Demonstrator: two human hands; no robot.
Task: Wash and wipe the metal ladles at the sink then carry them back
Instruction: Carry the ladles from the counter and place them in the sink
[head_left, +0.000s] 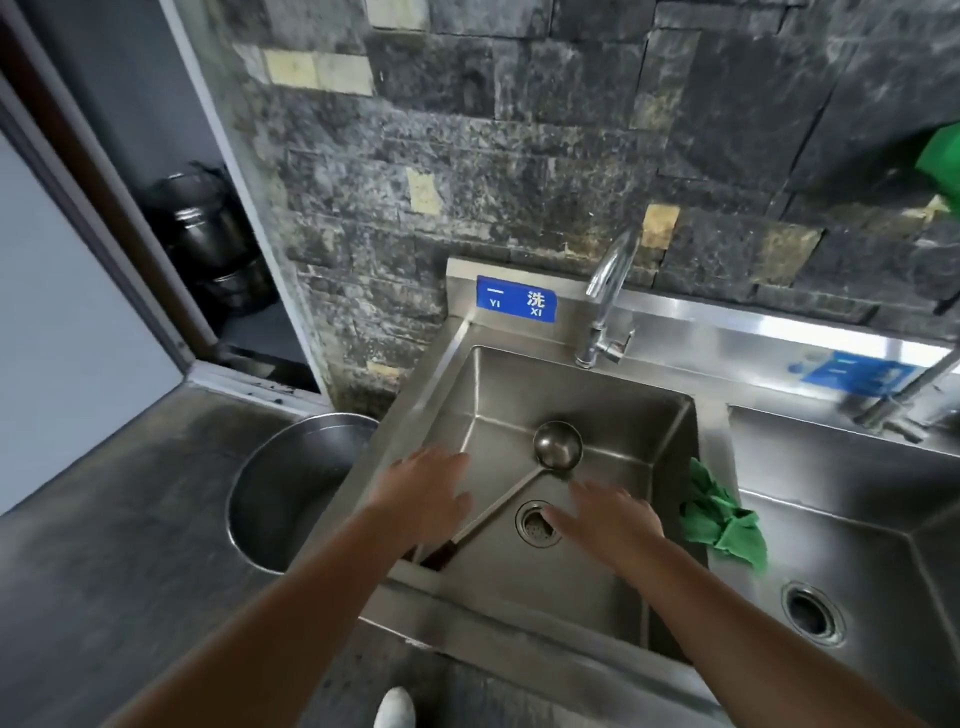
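A metal ladle (524, 480) lies in the left sink (597, 395), at the centre of the frame. Its bowl sits toward the back of the basin, and its handle runs down and left to the near left corner, where the dark grip leans on the sink's edge. Both hands hover over the basin with fingers spread and straight, holding nothing. The left hand (426, 493) is left of the handle, over the sink's left wall, and covers part of the handle. The right hand (608, 519) is right of the handle, just below the ladle's bowl and beside the drain (535, 525). Whether either hand touches the ladle cannot be told.

A green cloth (724, 519) is bunched on the divider between the left sink and a second sink (857, 519) at the right of the frame. A curved tap (608, 301) stands on the back ledge above the left sink, beside a blue sign (514, 300). A second blue sign (857, 376) further right is blurred.

Left of the sink a round steel basin (291, 493) stands on a dull grey counter (104, 519). The wall (519, 130) behind is dark stone tile with a few pale pieces. In the upper left, a dark metal pot (202, 223) sits in a recess behind a frame. A white shoe (395, 706) shows at the bottom edge.
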